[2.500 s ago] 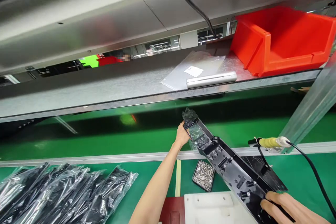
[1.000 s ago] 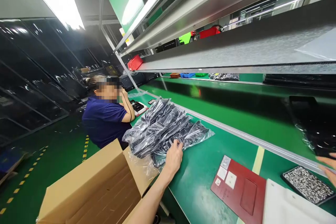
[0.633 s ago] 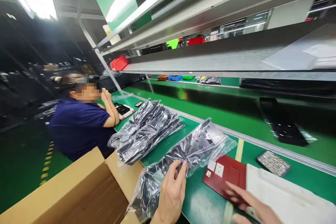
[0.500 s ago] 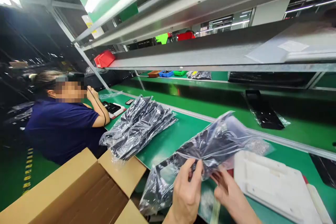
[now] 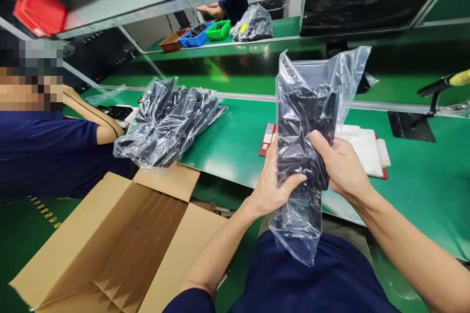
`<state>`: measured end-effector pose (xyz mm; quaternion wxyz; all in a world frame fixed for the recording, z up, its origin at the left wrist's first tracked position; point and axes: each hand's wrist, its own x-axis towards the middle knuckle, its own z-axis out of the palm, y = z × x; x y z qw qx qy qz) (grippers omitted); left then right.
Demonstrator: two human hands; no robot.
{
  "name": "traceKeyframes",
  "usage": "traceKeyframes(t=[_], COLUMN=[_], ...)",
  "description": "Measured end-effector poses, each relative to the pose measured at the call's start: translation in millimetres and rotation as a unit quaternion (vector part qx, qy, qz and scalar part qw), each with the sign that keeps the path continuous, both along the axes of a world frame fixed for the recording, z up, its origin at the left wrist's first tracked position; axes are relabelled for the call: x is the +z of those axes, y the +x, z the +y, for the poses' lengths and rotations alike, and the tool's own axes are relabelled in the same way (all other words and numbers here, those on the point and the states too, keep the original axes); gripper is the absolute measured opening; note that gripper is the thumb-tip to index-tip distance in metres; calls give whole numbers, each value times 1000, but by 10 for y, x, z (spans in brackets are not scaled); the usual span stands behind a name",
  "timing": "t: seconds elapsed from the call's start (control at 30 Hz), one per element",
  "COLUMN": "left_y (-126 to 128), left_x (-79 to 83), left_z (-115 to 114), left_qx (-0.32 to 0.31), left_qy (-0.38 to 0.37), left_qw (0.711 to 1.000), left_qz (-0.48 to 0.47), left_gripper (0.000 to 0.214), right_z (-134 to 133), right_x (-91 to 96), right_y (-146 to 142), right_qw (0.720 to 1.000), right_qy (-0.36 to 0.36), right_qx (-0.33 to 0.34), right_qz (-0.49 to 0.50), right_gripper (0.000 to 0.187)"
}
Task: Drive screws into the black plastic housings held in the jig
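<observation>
A black plastic part in a clear bag (image 5: 306,122) is held upright in front of my body. My left hand (image 5: 273,183) grips its left edge, thumb across the front. On the other side, my right hand (image 5: 341,164) clasps it with the thumb pressed on the film; the fingers behind are hidden. The bag's loose top flares to the right, and its lower end hangs over my dark blue shirt. Behind my right hand, a white block (image 5: 362,149) lies on the green bench (image 5: 235,132). A red piece (image 5: 267,141) shows left of the bag.
Several bagged black parts (image 5: 169,124) are piled on the bench at left. Below them stands an open cardboard box (image 5: 91,234) with brown dividers. A co-worker (image 5: 47,151) sits at far left. Colored bins (image 5: 196,34) stand behind, under a metal shelf (image 5: 147,5).
The bagged part has been lifted off the bench and turned from slanting to upright. Both hands have moved to grip its sides. My view has tilted down.
</observation>
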<state>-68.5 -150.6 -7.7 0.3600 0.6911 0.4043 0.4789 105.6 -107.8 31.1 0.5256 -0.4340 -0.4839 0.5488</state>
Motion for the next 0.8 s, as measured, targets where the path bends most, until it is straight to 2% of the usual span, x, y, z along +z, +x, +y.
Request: traceKeyframes(t=[0.1,0.23,0.33,0.43,0.53,0.67,0.8], left_y=[106,203,231,202,195,286,274], left_x=[-46,-28,23,71,6,-131,-89], left_z=[-24,-189,-211,-113,-84,-203,-117], left_qx=[-16,10,22,41,39,40,76], left_qy=[-9,-24,-10,21,1,-31,-4], left_qw=[996,996,996,994,995,996,994], left_qz=[-82,-82,-84,-96,-90,-72,-73], left_gripper=[85,73,76,76,72,79,83], right_z=[-77,-71,-102,-172,-159,-41,-63], right_x=[-29,60,57,-64,-157,-178,-260], right_y=[24,79,64,31,43,103,97], right_qw=[998,998,998,997,997,994,995], right_qy=[-18,40,63,62,48,94,77], right_qx=[44,22,7,35,56,-30,4], right_qz=[35,32,17,-6,-4,-36,-67], right_gripper=[49,47,43,42,41,42,46])
